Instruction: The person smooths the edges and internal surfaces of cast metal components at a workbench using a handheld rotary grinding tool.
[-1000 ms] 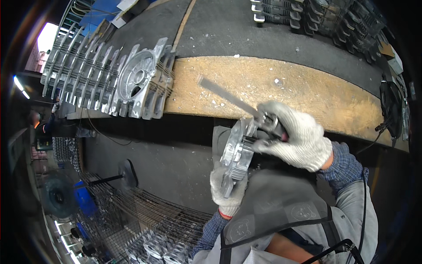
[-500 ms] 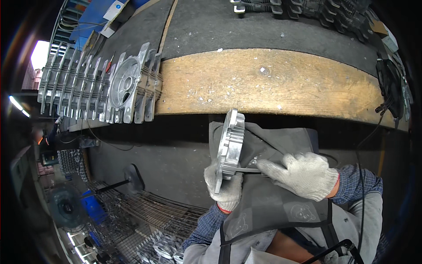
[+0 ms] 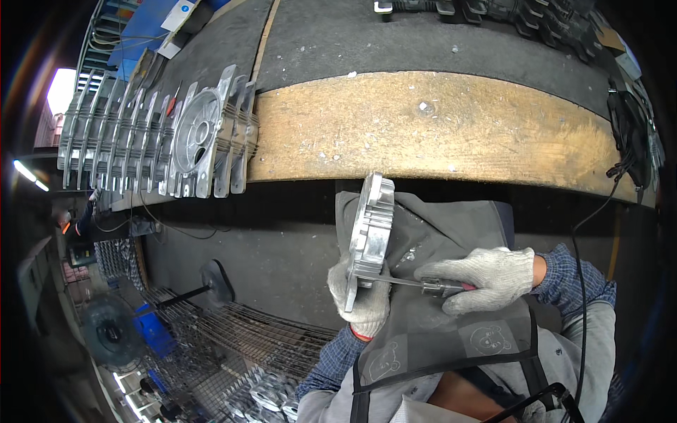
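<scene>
The left hand (image 3: 368, 304), in a white knit glove, grips the lower end of a casting (image 3: 372, 225), silvery and finned, and holds it up edge-on above the lap, just short of the bench. The right hand (image 3: 486, 280), gloved alike, is closed around the handle of a tool (image 3: 426, 284); its thin metal blade points left and meets the casting's lower part, beside the left hand. How far the blade goes behind the edge cannot be told.

Beneath both hands spreads a dark apron (image 3: 451, 222) with pale flakes on it. Beyond lies the bench (image 3: 493, 134), its front strip bare wood sprinkled with chips (image 3: 423, 106), a dark mat (image 3: 423, 49) behind. On its left stands a row of castings (image 3: 127, 137), upright and close together; more dark pieces (image 3: 486, 10) line the far side. At lower left are a fan (image 3: 113, 328) and a wire rack (image 3: 261, 338).
</scene>
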The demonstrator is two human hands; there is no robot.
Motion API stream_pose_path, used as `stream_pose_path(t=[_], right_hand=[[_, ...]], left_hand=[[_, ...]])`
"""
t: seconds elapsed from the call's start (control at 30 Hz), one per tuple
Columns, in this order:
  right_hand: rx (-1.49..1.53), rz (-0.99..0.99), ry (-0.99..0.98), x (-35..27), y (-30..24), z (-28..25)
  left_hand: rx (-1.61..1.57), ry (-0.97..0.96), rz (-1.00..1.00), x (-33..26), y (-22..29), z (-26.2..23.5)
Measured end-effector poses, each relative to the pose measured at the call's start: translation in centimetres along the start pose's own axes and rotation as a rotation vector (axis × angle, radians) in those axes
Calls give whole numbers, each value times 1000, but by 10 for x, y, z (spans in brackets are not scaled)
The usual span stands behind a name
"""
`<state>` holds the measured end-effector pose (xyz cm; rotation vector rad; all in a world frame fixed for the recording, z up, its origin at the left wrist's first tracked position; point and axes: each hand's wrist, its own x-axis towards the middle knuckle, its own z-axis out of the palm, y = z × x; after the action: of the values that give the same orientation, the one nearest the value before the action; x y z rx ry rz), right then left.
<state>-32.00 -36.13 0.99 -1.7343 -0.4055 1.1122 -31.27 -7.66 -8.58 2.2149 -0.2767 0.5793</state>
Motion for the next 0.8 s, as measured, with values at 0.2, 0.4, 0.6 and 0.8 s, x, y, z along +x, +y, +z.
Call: stream_pose_path(t=[0.2,0.4,0.6,0.8], right_hand=[[117,-158,33,26,13,7],[306,-501,-9,45,30,13],[37,-248,-49,15,-11,-2],[-48,-42,81,-4,0,10]], left_hand=[[104,-251,-173,-22,-21,-4],[-276,-53,-311,-25,-23,5],[108,-70,36,-20,-31,-2],[36,-6,-48,-12,-4,2]])
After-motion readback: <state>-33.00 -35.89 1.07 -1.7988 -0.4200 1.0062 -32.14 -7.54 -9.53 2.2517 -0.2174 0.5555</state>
